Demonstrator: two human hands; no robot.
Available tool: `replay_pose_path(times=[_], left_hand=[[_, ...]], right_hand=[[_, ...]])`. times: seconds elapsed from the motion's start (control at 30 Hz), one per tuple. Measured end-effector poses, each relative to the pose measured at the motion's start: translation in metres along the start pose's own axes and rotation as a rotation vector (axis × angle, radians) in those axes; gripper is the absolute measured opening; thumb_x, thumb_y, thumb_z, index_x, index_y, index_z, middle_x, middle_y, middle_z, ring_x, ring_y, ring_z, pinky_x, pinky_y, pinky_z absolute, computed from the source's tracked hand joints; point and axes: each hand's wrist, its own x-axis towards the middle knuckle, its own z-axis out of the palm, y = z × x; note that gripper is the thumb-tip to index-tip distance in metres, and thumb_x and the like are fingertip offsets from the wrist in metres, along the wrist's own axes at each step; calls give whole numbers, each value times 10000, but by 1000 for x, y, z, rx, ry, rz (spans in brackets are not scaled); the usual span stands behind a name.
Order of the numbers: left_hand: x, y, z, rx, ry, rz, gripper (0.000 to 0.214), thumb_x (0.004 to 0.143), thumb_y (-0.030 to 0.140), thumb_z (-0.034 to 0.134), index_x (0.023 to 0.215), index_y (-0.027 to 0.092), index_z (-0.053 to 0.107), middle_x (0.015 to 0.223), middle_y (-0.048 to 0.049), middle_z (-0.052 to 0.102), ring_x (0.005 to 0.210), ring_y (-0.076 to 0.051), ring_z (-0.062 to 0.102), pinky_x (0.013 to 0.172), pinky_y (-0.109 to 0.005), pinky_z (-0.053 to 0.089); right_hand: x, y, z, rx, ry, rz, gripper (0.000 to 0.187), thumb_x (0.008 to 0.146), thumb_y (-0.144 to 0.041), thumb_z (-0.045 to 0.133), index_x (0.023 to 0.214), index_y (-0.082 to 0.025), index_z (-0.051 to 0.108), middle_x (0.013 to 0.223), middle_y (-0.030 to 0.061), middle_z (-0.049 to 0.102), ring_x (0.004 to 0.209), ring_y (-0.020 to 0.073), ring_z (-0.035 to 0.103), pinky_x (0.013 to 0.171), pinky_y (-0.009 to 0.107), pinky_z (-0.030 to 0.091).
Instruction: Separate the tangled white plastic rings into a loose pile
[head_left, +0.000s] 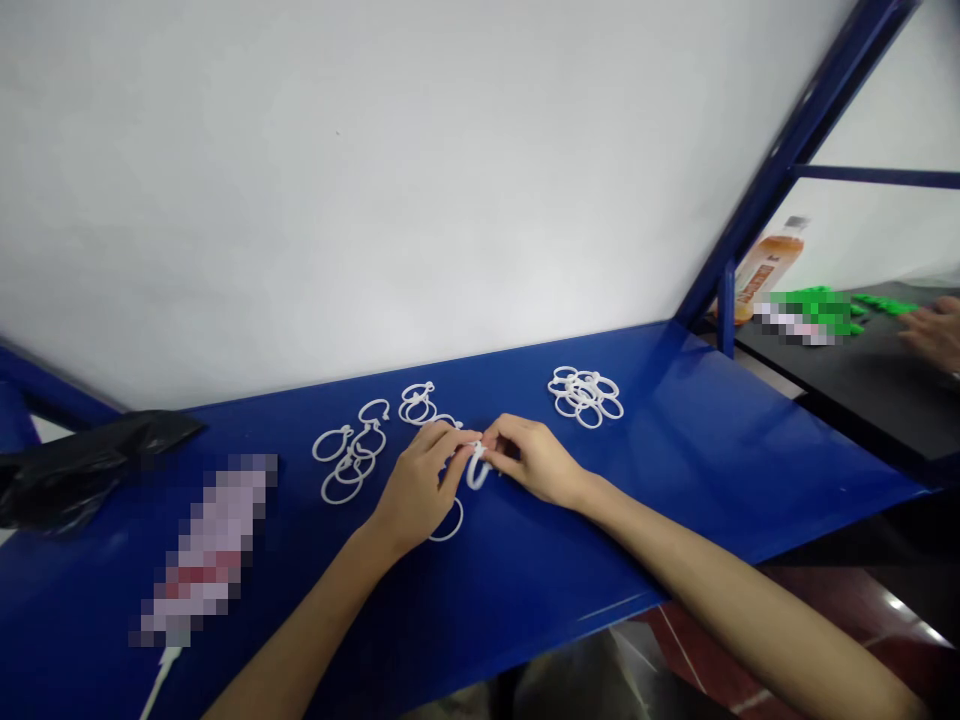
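Between my two hands is a white plastic ring (477,468), seen at a slant over the blue table. My left hand (429,478) pinches it from the left, and my right hand (534,460) pinches it from the right, fingertips almost touching at its top. Part of the ring is hidden by the fingers. Another white ring (448,522) lies on the table just below my left hand. More loose rings lie left of and behind that hand, among them a cluster (354,466) and a small group (417,404). They look like curtain rings with a small loop.
A pile of white rings (585,394) lies to the right. At the left are a black plastic bag (97,465) and a blurred-out device with a white cable (160,680). Blue frame bars rise at right; beyond, a black table (847,375) holds a bottle (769,268), green pieces and another person's hand (934,332).
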Motion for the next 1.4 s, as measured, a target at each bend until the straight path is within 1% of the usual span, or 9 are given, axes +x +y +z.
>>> replay_pose_path(times=[0.1, 0.2, 0.4, 0.6, 0.73, 0.9, 1.07, 1.23, 1.4], left_hand=[[-1, -7, 2, 121, 45, 26, 214, 990, 231, 459, 1063, 213, 659, 965, -56, 672, 964, -204, 623, 897, -380, 526], [0, -7, 1, 84, 66, -60, 221, 991, 245, 455, 1095, 213, 646, 995, -52, 671, 904, -185, 644, 823, -344, 551], [2, 2, -5, -237, 52, -333, 239, 969, 321, 482, 1118, 236, 648, 1075, -42, 684, 826, -157, 677, 703, -287, 571], [0, 1, 6, -556, 85, -486, 212, 924, 368, 555, 1073, 224, 601, 1023, -28, 669, 898, -166, 688, 818, -334, 584], [-1, 6, 8, -701, 60, -486, 179, 892, 370, 604, 977, 213, 586, 942, -9, 638, 892, -162, 671, 820, -339, 590], [-1, 7, 6, -684, 21, -480, 182, 893, 374, 621, 957, 206, 585, 908, -1, 637, 798, -137, 669, 810, -319, 565], [0, 3, 6, -613, 61, -428, 247, 885, 377, 639, 1079, 229, 605, 878, 14, 648, 773, -135, 664, 758, -288, 543], [-1, 3, 5, -371, 39, -336, 157, 920, 337, 587, 868, 224, 684, 843, 2, 704, 767, -149, 646, 721, -274, 491], [-4, 6, 7, -259, 74, -249, 122, 920, 229, 569, 852, 232, 671, 763, 35, 685, 701, -129, 624, 696, -256, 469]], right_hand=[[1, 2, -4, -62, 58, 53, 28, 908, -181, 613, 886, -195, 603, 813, 4, 624, 696, 130, 587, 654, 251, 485], [1, 5, -7, -125, 37, 28, 60, 898, -138, 617, 921, -192, 631, 864, 24, 644, 742, 146, 609, 706, 280, 507], [1, -1, -9, -99, -55, -128, 216, 964, -145, 524, 1134, -206, 644, 1075, 77, 675, 948, 183, 657, 855, 348, 540], [-1, -16, -3, 87, 41, 34, 154, 924, -272, 635, 1061, -201, 632, 970, 40, 721, 843, 161, 686, 784, 315, 564], [-2, -18, 2, 124, 103, 65, 67, 930, -238, 603, 984, -198, 605, 848, 9, 713, 741, 137, 671, 709, 275, 549], [-1, -18, -1, 49, 182, 38, 66, 929, -201, 570, 956, -195, 630, 831, 9, 681, 712, 130, 626, 666, 258, 512], [-1, -17, -4, 84, 127, 22, 75, 943, -234, 590, 917, -188, 643, 844, 17, 683, 731, 136, 615, 645, 250, 473], [-4, -18, -7, 120, 57, 2, 112, 966, -247, 576, 883, -190, 626, 878, 28, 687, 793, 151, 635, 713, 274, 488], [-7, -19, -11, 90, -6, -102, 122, 991, -241, 535, 942, -187, 633, 914, 44, 680, 824, 155, 638, 754, 295, 512]])
